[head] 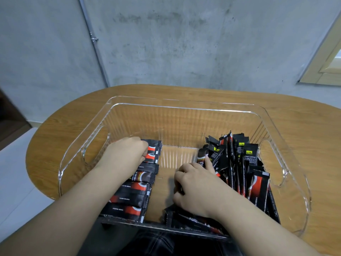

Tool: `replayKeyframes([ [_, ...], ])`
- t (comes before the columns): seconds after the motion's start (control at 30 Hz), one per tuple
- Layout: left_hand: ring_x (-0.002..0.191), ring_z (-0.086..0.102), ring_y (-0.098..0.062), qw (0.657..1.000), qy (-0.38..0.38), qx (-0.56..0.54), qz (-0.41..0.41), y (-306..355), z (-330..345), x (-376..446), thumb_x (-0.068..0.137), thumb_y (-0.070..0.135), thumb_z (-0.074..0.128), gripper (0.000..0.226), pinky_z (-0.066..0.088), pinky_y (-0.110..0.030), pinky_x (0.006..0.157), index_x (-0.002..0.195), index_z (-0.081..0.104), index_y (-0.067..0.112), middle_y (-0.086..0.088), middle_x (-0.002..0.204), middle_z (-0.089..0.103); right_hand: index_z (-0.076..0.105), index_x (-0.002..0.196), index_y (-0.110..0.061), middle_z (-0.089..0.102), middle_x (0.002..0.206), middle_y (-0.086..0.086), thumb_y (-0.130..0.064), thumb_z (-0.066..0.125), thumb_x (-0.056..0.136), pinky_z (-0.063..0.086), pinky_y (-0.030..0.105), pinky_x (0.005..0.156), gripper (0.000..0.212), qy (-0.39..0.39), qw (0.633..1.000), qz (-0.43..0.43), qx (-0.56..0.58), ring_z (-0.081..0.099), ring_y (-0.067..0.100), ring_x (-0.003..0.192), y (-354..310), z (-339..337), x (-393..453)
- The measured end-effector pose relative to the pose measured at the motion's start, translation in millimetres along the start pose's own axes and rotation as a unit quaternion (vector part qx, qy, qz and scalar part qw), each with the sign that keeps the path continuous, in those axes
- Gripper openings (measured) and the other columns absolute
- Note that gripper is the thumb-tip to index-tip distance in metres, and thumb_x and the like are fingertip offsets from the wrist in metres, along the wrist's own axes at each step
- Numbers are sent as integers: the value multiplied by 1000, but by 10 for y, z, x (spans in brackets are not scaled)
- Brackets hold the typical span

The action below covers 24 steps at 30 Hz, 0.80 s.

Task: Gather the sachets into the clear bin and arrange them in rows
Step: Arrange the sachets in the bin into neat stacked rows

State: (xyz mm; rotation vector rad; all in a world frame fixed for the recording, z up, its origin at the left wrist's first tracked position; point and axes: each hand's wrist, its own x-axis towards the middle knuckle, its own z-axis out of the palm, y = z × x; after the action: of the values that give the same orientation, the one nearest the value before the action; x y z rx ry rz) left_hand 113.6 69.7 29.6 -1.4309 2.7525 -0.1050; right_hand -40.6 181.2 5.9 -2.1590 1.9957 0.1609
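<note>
- Fingers of left hand curled down onto the far end of the laid row, apparently pressing or pinching the top sachet to keep the stack square; exact grip hidden under the knuckles. Fingers of right hand mostly curled, forefinger stretched out to touch one loose sachet, likely teasing it free of the heap; whether the curled fingers hold anything cannot be told.
- Wooden desk, oval, carrying everything, set against a grey wall.
- Clear bin at desk centre, handle cut-outs at 9 and 3 o'clock, near edge over the lap.
- Jumbled pile of sachets toward 3 o'clock inside the bin, standing and leaning at odd angles, not yet sorted.
- Neat row of sachets toward 9 o'clock, lying flat and parallel along the left wall, probably the first finished row.
- Bare strip of bin floor between row and pile, room for a next row.
- Few stray sachets at 6 o'clock beneath the right wrist.
</note>
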Motion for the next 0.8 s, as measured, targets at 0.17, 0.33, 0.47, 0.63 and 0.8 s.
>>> replayKeyframes([
  [0.17, 76, 50, 0, 978, -32, -188, 82, 232, -120, -110, 87, 27, 64, 2, 42, -20, 75, 85, 64, 28, 15, 82, 53, 57, 118, -20, 47, 125, 4, -52, 37, 93, -11, 59, 112, 45, -11, 1000, 1, 9, 36, 24, 126, -6, -65, -6],
  [0.33, 87, 54, 2, 962, -86, -230, 119, 238, -68, -315, 87, 31, 63, 6, 45, -21, 83, 88, 69, 34, 17, 87, 61, 59, 119, -18, 50, 119, 3, -51, 25, 98, -14, 55, 113, 52, -51, 998, -16, 13, 38, 22, 126, 15, -131, -16],
  [0.47, 95, 52, 0, 960, -133, -215, 121, 185, -22, -446, 89, 38, 60, 15, 45, -28, 88, 101, 68, 39, 16, 94, 64, 61, 116, -18, 51, 120, -3, -45, 19, 101, -15, 51, 113, 52, -88, 994, -28, 64, 38, 16, 130, 42, -172, -6],
  [0.63, 111, 41, -3, 957, -157, -207, 129, 243, 28, -495, 92, 43, 53, 22, 32, -25, 100, 112, 63, 42, 17, 104, 57, 61, 118, -19, 54, 130, -3, -35, 21, 102, -12, 41, 117, 46, -93, 986, -28, 133, 37, 9, 131, 78, -215, -11],
  [0.8, 108, 45, -11, 953, -163, -227, 117, 415, 38, -449, 97, 39, 46, 25, 34, -24, 88, 116, 60, 37, 12, 104, 57, 50, 126, -25, 62, 115, -1, -14, 32, 94, 25, 31, 112, 38, -59, 977, -28, 204, 50, 16, 118, 128, -279, -82],
])
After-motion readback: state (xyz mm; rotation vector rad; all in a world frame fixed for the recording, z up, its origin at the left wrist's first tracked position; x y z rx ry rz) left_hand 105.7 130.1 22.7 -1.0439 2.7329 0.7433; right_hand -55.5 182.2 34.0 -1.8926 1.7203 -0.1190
